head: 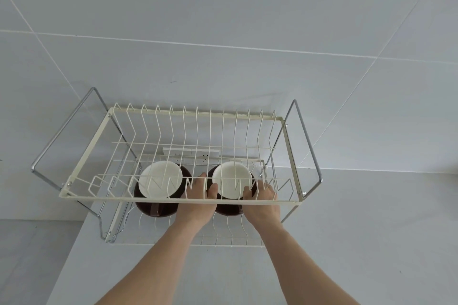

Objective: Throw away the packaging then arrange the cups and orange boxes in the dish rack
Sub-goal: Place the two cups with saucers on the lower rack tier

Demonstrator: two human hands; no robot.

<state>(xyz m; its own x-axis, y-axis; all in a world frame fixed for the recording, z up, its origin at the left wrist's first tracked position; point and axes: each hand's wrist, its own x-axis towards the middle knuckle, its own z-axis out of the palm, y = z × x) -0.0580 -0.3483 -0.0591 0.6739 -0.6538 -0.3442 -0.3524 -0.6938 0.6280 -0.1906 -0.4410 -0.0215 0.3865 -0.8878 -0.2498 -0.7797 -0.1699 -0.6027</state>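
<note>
Both hands are gripping the right cup [231,181] on the dish rack [173,202] lower tier: left hand [198,202] and right hand [260,202] fingers wrapped on its sides. Likely seating it; next, let go. Second cup [161,182] sitting left of it. Glossy brown outside, cream inside, round; rack is thin cream wire.

Head view, looking down — near dish rack [173,202]

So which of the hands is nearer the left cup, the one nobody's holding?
Left. The left hand grips the right cup on the side facing the left cup; the right hand holds its far side.
</note>
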